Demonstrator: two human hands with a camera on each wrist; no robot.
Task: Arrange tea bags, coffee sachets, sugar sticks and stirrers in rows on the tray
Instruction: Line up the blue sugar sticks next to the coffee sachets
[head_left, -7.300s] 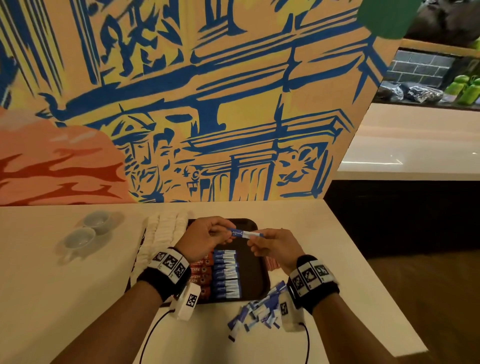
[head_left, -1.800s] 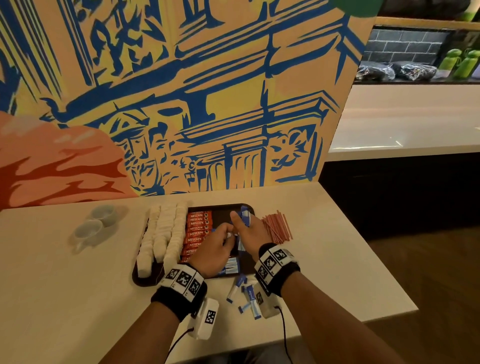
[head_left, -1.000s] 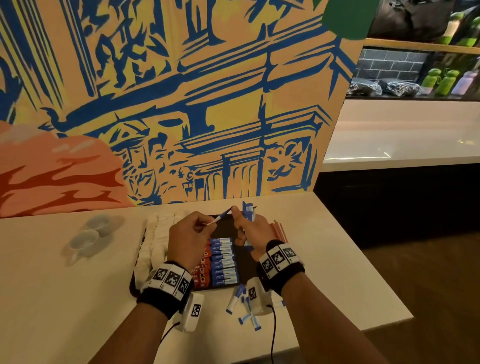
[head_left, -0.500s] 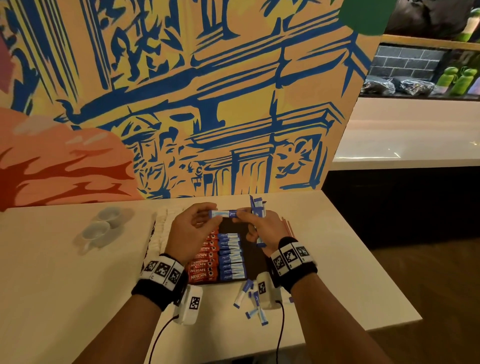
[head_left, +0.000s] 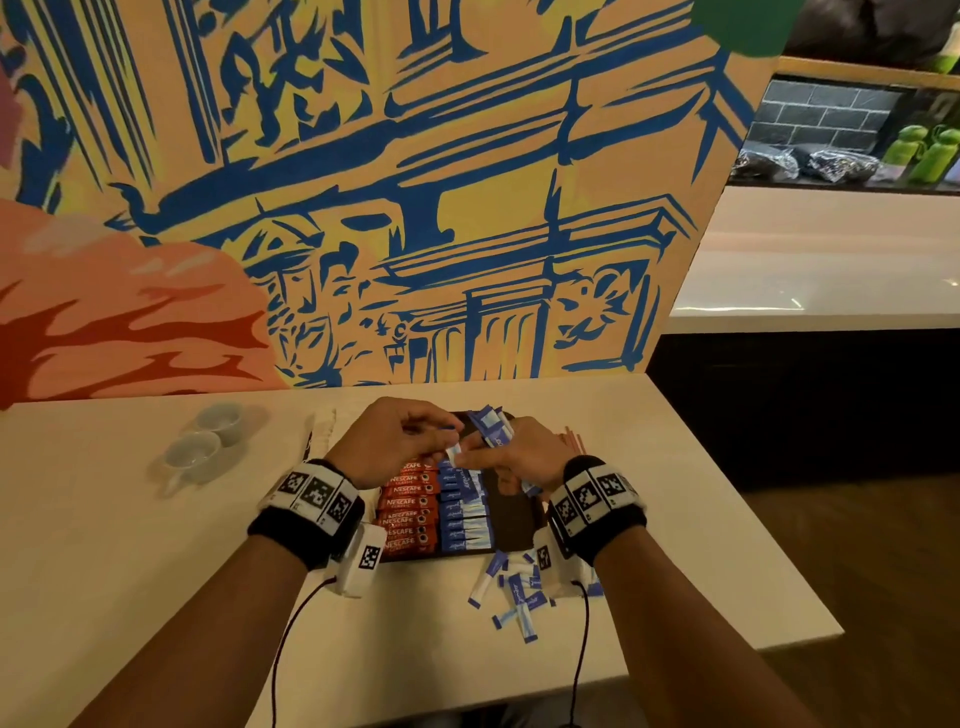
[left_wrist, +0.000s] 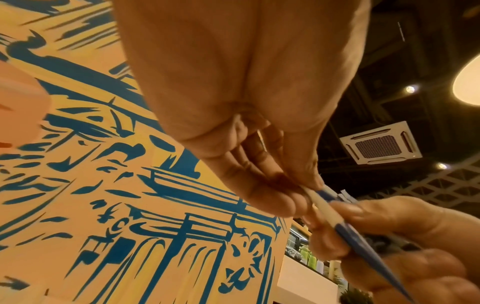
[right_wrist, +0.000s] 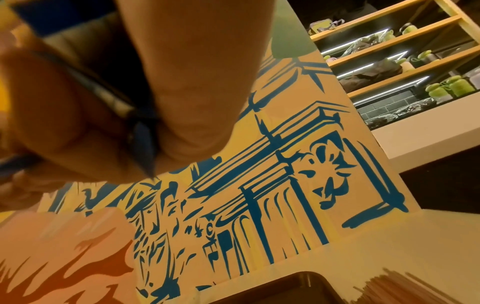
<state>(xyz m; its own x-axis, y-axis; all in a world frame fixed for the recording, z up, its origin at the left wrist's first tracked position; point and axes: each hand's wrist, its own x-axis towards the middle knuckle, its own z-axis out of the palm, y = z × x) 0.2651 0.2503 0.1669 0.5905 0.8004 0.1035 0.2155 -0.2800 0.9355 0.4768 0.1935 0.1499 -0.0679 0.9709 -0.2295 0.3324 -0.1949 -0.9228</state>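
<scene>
Near the bench (head_left: 156, 597) edge lies a loose pile of sugar sticks (head_left: 511, 592). Past it, the dark tray (head_left: 511, 514) holds a red coffee sachet row (head_left: 408, 512) beside a blue sugar stick row (head_left: 462, 512). Above the tray, the left hand (head_left: 395, 441) and right hand (head_left: 511, 457) both pinch one sugar stick (head_left: 455, 455). The right fingers (head_left: 519, 441) also hold a bunch of sticks (head_left: 491, 428). Half a second ago the stick was level; now it tilts down.

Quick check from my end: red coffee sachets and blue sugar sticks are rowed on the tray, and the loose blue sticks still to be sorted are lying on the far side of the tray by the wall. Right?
Not quite. The loose blue sticks lie on the table at the near edge of the tray, toward the person, not by the wall; the head view shows this. The red coffee sachets and blue sugar sticks are indeed rowed on the tray.
</scene>
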